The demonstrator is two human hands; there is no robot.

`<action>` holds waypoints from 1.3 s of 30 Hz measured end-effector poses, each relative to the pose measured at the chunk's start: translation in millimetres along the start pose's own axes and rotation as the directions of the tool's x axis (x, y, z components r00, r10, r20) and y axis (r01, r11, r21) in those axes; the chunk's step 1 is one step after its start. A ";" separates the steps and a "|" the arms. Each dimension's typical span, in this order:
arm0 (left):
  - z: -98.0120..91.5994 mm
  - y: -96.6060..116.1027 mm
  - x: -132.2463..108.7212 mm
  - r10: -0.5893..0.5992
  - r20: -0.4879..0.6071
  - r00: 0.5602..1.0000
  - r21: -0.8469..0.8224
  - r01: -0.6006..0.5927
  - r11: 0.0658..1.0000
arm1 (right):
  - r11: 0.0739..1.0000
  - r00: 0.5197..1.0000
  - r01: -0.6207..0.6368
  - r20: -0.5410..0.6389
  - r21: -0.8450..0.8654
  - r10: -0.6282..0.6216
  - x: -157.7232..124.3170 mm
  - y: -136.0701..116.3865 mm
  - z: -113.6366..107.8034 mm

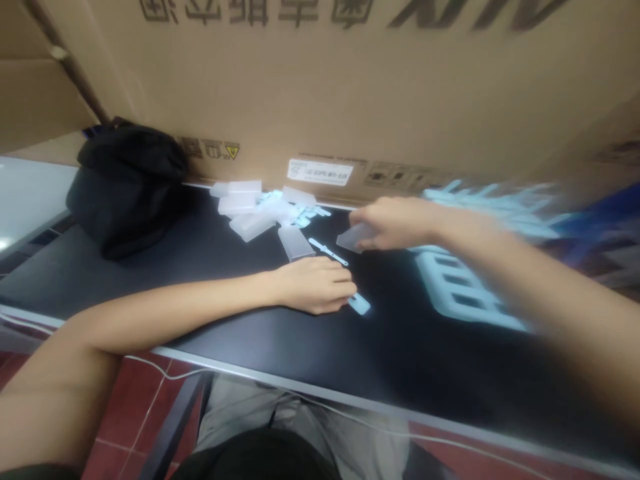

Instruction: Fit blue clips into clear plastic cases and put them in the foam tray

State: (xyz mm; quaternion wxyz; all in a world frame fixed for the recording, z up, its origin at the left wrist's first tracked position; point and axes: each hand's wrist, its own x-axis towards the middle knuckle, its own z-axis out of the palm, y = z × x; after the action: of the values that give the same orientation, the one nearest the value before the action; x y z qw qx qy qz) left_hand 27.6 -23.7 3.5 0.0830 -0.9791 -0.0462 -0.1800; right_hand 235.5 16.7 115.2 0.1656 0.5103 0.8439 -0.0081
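My left hand rests low over the black table with its fingers closed on a light-blue flat plastic piece. The piece's broad end sticks out past the fingertips; the rest is hidden under the hand. My right hand pinches a frosted translucent plastic sleeve, just above the table to the right. Between the hands lies a thin light-blue plastic strip. Another frosted sleeve sits right behind my left hand. Farther back, several frosted sleeves lie heaped beside small light-blue plastic parts.
A light-blue slotted plastic frame lies at the right, partly behind my right forearm. Behind it is a blurred heap of light-blue pieces. A black cloth bag stands at the left. A large cardboard box walls off the back.
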 end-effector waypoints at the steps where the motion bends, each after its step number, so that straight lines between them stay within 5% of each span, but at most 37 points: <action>1: -0.5 -0.2 -0.3 0.054 -0.002 0.999 -0.019 -0.054 0.998 | 0.999 0.999 0.031 0.006 0.009 -0.031 -2.2 -2.8 -1.7; 4: -2.0 -0.7 -0.7 0.172 -0.006 0.985 -0.097 -0.172 0.980 | 0.988 0.988 0.134 0.067 0.073 -0.139 -4.1 -16.0 -5.2; 7: -4.6 -0.3 0.5 0.160 0.017 0.987 -0.117 -0.157 0.981 | 0.996 0.995 0.081 0.064 0.021 -0.082 2.7 -29.0 -7.5; 11: -6.6 1.7 1.9 0.010 0.042 0.999 -0.045 -0.008 0.999 | 0.983 0.992 -0.128 -0.023 -0.128 0.127 10.5 -32.3 -11.6; 14: -4.4 3.3 1.3 -0.167 0.007 0.986 -0.003 0.167 0.986 | 0.981 0.988 -0.152 -0.041 -0.118 0.148 3.7 -22.2 -11.7; 20: -5.2 7.1 1.0 -0.290 -0.008 0.957 0.067 0.290 0.955 | 1.000 0.996 0.010 0.083 0.015 -0.011 -28.4 -0.6 -9.1; 26: -9.9 6.3 2.0 -0.398 0.020 0.917 0.012 0.397 0.918 | 0.978 0.982 0.123 0.124 0.171 -0.145 -40.0 -18.1 -12.1; 39: -3.5 -2.1 -0.8 -0.406 0.035 0.913 -0.146 0.406 0.902 | 0.936 0.963 0.207 0.109 0.283 -0.246 -37.9 -21.8 4.3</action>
State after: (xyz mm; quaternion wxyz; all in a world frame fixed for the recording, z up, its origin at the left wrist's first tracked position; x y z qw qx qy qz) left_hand 25.4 -22.4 6.8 -0.0303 -0.9518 -0.2353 -0.1945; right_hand 234.0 -27.0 118.7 0.1526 0.4252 0.8742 -0.1781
